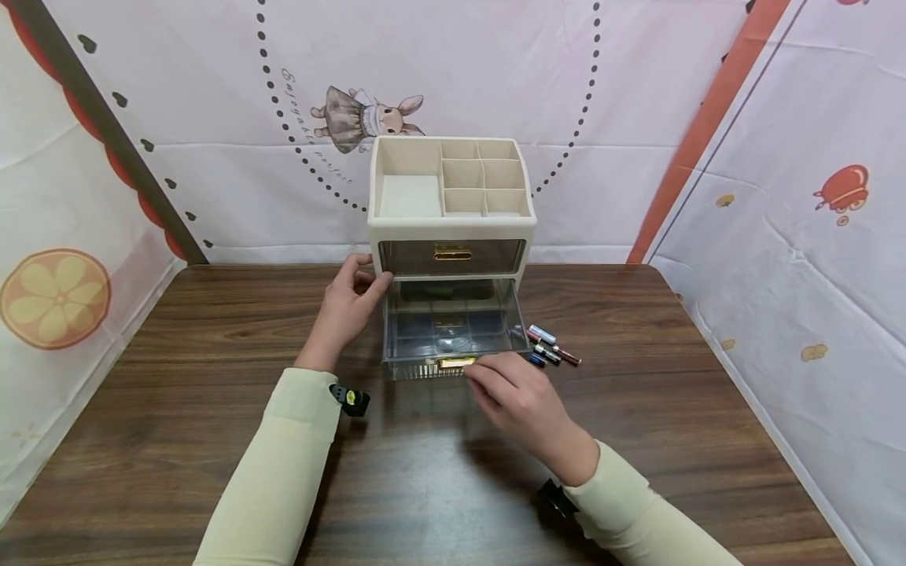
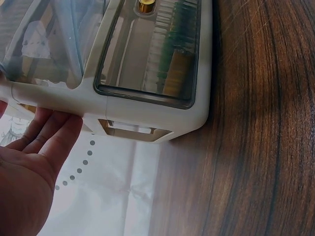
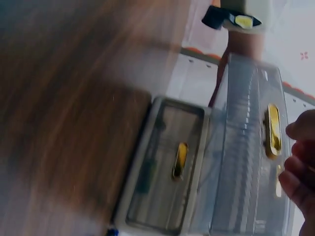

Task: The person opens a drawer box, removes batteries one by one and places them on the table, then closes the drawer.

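Note:
A cream desktop organizer point(image 1: 376, 228) stands on the table, its lower clear drawer point(image 1: 421, 369) pulled out toward the person. My left hand point(image 1: 347, 303) holds the organizer's left side, thumb near the front edge. In the left wrist view that hand's fingers point(image 2: 61, 135) reach against the side wall by a cut-out. My right hand point(image 1: 520, 397) is at the drawer front, bent fingertips close by the right end of the gold handle point(image 1: 453, 363). From the right wrist a narrow gap shows between the thumb and the handle point(image 3: 273, 130).
Several small cylinders point(image 1: 543, 334) lie beside the drawer on the right. Above it is a shut upper drawer point(image 1: 406, 258) with a gold handle, topped by open compartments point(image 1: 463, 174). A printed cloth point(image 1: 474, 71) hangs behind the wooden table point(image 1: 233, 330).

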Available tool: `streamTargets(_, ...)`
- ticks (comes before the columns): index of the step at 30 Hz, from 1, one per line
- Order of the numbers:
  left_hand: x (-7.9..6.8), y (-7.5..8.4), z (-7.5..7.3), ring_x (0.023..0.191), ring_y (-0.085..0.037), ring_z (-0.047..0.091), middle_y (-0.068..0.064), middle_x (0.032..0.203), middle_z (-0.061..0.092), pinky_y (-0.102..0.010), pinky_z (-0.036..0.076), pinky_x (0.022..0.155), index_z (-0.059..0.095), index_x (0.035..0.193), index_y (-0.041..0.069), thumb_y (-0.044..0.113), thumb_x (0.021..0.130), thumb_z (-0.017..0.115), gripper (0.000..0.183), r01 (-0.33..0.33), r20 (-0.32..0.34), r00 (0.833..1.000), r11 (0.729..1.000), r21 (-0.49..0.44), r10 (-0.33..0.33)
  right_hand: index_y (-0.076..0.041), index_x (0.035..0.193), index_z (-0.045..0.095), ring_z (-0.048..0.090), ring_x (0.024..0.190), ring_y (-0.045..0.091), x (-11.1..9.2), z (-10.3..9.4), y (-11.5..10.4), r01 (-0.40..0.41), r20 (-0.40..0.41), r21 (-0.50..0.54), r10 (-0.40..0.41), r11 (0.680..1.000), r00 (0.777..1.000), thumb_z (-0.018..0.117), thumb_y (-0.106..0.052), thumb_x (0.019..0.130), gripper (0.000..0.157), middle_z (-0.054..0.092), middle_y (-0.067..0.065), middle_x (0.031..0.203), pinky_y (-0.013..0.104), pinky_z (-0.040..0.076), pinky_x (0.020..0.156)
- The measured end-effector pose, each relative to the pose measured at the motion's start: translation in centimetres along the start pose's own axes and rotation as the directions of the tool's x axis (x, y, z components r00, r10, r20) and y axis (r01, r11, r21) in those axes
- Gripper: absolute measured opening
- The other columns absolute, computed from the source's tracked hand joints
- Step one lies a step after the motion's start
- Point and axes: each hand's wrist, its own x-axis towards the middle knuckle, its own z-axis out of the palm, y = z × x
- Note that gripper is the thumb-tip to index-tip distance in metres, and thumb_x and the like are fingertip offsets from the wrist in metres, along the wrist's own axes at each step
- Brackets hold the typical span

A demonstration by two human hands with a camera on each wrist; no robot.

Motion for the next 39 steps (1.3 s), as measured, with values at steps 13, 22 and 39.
streamTargets(13,0.0,0.2,0.0,0.102,-0.025,0.062,-0.01,0.115,0.067,-0.045,0.049,0.083,0.046,0.134,0.025,0.068,0.088,0.051,0.063,0.006,-0.015,1.0,1.0,-0.01,-0.007,-0.004,0.094,0.073,0.061,0.083,0.023,0.3,1.8,-0.4,-0.073,0.017,-0.112,0.075,0.991,0.997,0.062,0.002,0.084,0.016,0.068,0.007,0.092,0.03,0.052,0.073)
streamTargets(22,0.0,0.2,0.0,0.105,-0.025,0.063,-0.01,0.117,0.068,-0.048,0.049,0.086,0.047,0.133,0.026,0.068,0.088,0.051,0.062,0.013,-0.025,1.0,1.0,0.002,-0.013,-0.004,0.098,0.074,0.062,0.089,0.022,1.4,3.1,1.0,-0.113,0.064,-0.183,0.127,0.977,0.99,0.067,0.003,0.082,0.019,0.069,0.007,0.096,0.03,0.052,0.081)
streamTargets(39,-0.1,0.0,0.1,0.103,-0.023,0.063,-0.01,0.113,0.067,-0.044,0.051,0.084,0.045,0.134,0.029,0.064,0.082,0.064,0.065,0.024,-0.006,1.0,0.998,-0.051,-0.024,-0.004,0.099,0.074,0.063,0.091,0.023,3.8,6.8,6.2,-0.141,0.005,-0.287,0.149,0.948,0.989,0.064,0.004,0.084,0.02,0.071,0.007,0.094,0.03,0.053,0.084)
